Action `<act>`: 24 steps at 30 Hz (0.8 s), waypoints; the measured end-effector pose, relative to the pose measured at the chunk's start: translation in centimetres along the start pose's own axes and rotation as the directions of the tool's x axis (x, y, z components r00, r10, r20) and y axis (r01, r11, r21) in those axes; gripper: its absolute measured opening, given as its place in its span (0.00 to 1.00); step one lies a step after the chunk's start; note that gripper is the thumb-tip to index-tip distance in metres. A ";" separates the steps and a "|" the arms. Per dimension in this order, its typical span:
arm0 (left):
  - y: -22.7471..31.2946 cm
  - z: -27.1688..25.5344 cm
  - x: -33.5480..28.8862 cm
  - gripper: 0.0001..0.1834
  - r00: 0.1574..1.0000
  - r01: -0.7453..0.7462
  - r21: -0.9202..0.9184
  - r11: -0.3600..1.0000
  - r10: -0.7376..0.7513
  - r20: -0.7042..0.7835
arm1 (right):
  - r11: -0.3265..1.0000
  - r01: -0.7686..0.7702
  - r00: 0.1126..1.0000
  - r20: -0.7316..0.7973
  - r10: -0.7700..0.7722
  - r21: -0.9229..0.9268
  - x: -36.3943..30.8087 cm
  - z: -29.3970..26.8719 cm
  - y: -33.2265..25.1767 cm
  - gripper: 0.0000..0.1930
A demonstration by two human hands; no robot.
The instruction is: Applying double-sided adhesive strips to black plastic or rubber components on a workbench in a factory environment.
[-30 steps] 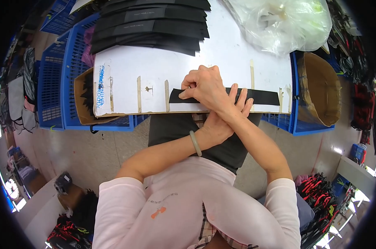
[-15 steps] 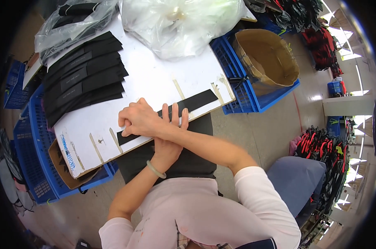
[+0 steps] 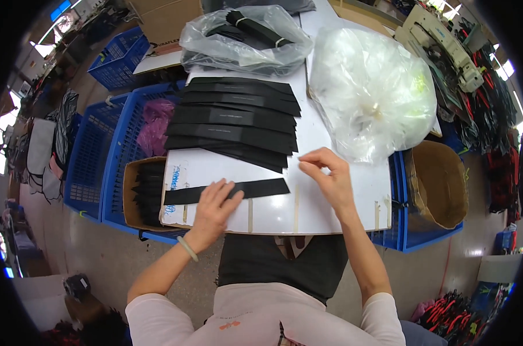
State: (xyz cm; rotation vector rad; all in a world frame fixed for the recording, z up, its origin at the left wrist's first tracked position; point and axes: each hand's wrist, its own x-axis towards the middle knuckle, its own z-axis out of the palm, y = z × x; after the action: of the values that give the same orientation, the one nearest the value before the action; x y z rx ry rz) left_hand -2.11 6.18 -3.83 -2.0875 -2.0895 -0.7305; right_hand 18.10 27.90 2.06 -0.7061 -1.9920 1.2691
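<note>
A flat black fabric strip (image 3: 264, 188) lies crosswise near the front of the white tabletop (image 3: 325, 213). On it rests my left hand (image 3: 214, 209), its fingers spread and flat, pressing the strip's middle. My right hand (image 3: 335, 180) hovers over the board to the right of the strip, apart from it. Its thumb and forefinger come together in a pinch; whatever may be between them is too small to make out. Beyond both hands, a fanned stack of black strips (image 3: 232, 115) with small pale print covers the left part of the table.
A clear bag with black rolled bundles (image 3: 256, 32) sits at the back; a large stuffed translucent bag (image 3: 371, 92) stands at the right. Blue crates (image 3: 114, 155) flank the table, with a cardboard box of black pieces (image 3: 146, 193) at left and an open cardboard box (image 3: 437, 181) at right.
My crossed hands have come apart: the left is now on the strip's middle, the right is raised off it. The strip lies further left on the board. The view has swung leftward.
</note>
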 end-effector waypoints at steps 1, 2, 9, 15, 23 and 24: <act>-1.5 -0.5 -0.3 0.22 0.999 0.026 -0.015 1.000 -0.026 -0.031 | 0.975 0.184 0.982 -0.021 -0.188 -0.125 1.6 2.2 0.0 0.09; -2.5 -0.6 -0.4 0.23 0.997 0.050 -0.036 0.998 -0.052 -0.062 | 0.902 0.351 0.930 -0.022 -0.368 -0.252 3.3 4.7 0.2 0.11; -3.1 -0.2 0.4 0.19 0.979 0.114 -0.087 0.990 -0.127 -0.159 | 0.647 0.521 0.810 0.084 -0.580 -0.556 8.4 11.2 2.2 0.07; -2.7 1.5 6.0 0.14 0.704 0.400 -0.822 0.406 -0.710 -0.008 | 0.994 0.053 0.993 0.113 -0.042 -0.097 3.3 5.2 -3.5 0.07; -7.4 3.2 13.3 0.07 0.555 0.430 -0.901 -0.051 -0.772 0.308 | 0.920 -0.276 0.959 0.013 0.284 0.278 -2.6 -0.1 -1.6 0.08; -7.0 2.9 12.9 0.07 0.566 0.434 -0.900 -0.039 -0.765 0.307 | 0.910 -0.268 0.960 0.013 0.278 0.316 -3.0 -0.3 -1.4 0.09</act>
State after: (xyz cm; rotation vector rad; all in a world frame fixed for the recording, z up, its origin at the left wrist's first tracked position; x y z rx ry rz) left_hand -8.83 19.57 -3.13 -0.6435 -2.6024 -2.8110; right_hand 20.06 25.34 2.71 -0.8593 -1.6479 1.6834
